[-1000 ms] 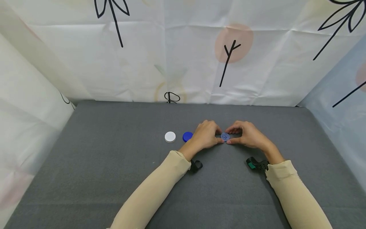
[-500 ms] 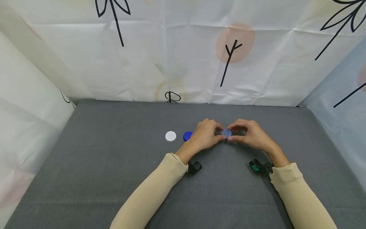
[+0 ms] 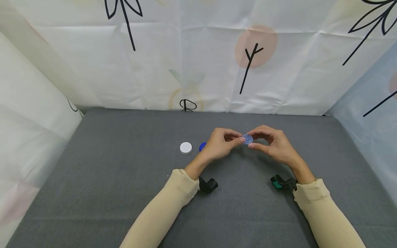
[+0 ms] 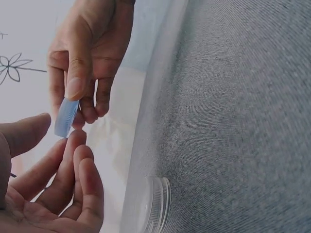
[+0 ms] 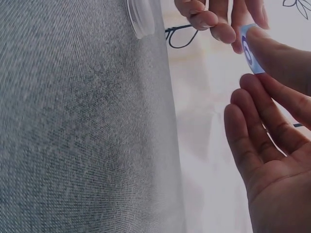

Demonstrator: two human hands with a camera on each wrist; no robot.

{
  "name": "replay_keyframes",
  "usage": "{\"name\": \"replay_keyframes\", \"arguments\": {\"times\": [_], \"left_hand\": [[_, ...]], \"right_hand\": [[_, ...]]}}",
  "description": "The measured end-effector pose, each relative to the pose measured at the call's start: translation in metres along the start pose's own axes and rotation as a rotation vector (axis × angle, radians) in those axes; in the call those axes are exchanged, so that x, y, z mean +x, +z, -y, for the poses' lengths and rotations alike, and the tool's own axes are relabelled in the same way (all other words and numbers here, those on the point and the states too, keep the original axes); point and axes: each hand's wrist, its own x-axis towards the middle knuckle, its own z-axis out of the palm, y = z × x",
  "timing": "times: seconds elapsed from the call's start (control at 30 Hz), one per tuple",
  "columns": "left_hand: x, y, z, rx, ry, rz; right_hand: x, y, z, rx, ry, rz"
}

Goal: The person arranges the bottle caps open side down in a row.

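A small round light blue cap (image 3: 247, 139) is held up over the grey table between both hands. My left hand (image 3: 221, 144) pinches its left edge, the thumb overlapping it. The right hand (image 3: 273, 143) holds it from the other side, index finger at the top rim and thumb just below. In the right wrist view the cap (image 5: 249, 51) stands on edge, showing a dark ring mark, with the right thumb over it. The left wrist view shows the cap's ridged side (image 4: 66, 116).
A white cap (image 3: 185, 148) lies on the grey table (image 3: 124, 172) to the left. Beside it a blue cap (image 3: 202, 146) is partly hidden by the left hand. A clear ridged lid (image 4: 158, 204) sits on the table. Patterned white cloth (image 3: 201, 69) hangs behind.
The light blue cap has been lifted off the table, moving up and slightly right with both hands. The left hand now covers more of the blue cap.
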Motion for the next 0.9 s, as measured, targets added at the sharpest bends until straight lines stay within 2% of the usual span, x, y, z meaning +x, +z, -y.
{"name": "replay_keyframes", "arguments": {"times": [0.2,0.37,0.47,0.73,0.9], "left_hand": [[0.0002,-0.0026,-0.0002,-0.173,-0.113,0.039],[0.0016,-0.0036,-0.0002,-0.221,-0.169,0.031],[0.0019,-0.004,-0.0006,-0.204,-0.156,0.03],[0.0007,-0.004,-0.0025,-0.096,-0.06,0.027],[0.0016,-0.0036,-0.0032,-0.062,-0.001,0.025]], "right_hand": [[0.0008,0.0011,0.0003,0.017,-0.037,-0.011],[0.0013,0.002,0.0006,0.02,-0.043,-0.011],[0.0015,0.0025,0.0027,0.023,-0.011,-0.017],[0.0002,0.0004,0.0062,-0.002,0.179,-0.042],[0.0004,-0.0004,0.0077,-0.008,0.217,-0.045]]}}
